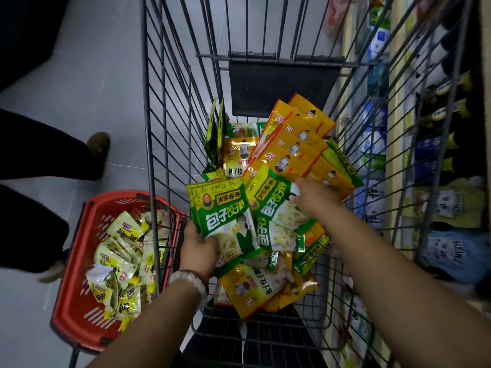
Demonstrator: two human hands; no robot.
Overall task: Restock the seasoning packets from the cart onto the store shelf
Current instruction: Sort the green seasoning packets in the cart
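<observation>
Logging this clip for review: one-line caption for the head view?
Left hand grips green seasoning packets in the wire cart while the right hand reaches among more.

The right hand (pixel 316 193) has its fingertips buried among the green packets (pixel 276 205), so its grip can't be told. Shelf goods (pixel 449 203) beyond the cart's right wall (pixel 393 144) blur out; bottom packets lie half-covered.
</observation>
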